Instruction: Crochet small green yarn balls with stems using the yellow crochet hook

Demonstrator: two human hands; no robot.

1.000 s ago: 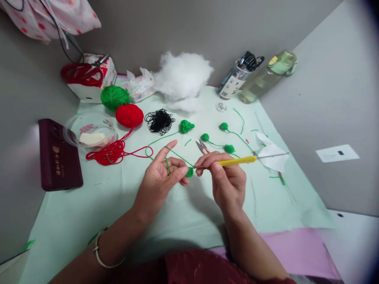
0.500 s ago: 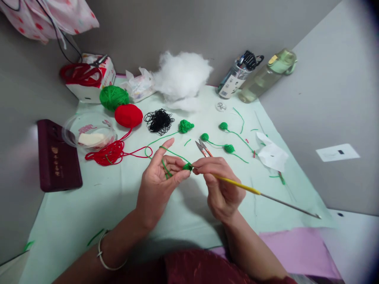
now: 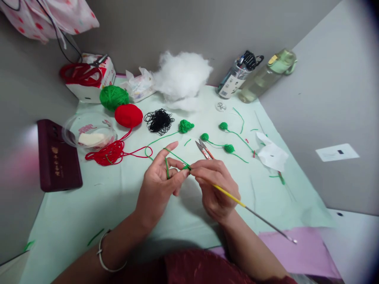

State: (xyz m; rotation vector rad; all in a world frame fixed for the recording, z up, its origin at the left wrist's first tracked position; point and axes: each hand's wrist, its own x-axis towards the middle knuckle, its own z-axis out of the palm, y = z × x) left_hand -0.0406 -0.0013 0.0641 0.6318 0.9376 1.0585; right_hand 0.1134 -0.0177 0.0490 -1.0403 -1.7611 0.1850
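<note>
Between thumb and fingers, my left hand [image 3: 158, 183] pinches a small green crocheted piece [image 3: 187, 168], with green yarn looped over its raised index finger. My right hand [image 3: 218, 189] is closed on a crochet hook [image 3: 229, 195] with a yellow grip and a metal shaft slanting down to the right. The hook's working tip meets the piece, partly hidden by the fingers. Yarn runs from my left hand to a green bundle [image 3: 186, 126]. Small scissors [image 3: 204, 150] lie just beyond my right hand. Green crocheted balls [image 3: 229, 148] with yarn tails rest farther right.
At the back left are green yarn [image 3: 114, 98], red yarn [image 3: 128, 115], a tissue box and a plastic bowl [image 3: 68, 130]. Black cord [image 3: 159, 121] and white stuffing [image 3: 185, 77] lie mid-table. A pen holder [image 3: 232, 81] and bottle [image 3: 260, 81] stand back right; a dark red case [image 3: 59, 161] is left.
The crochet hook has swung so its far end points lower and more to the left. My right hand has shifted slightly left, and my left hand's fingers have moved a little around the piece.
</note>
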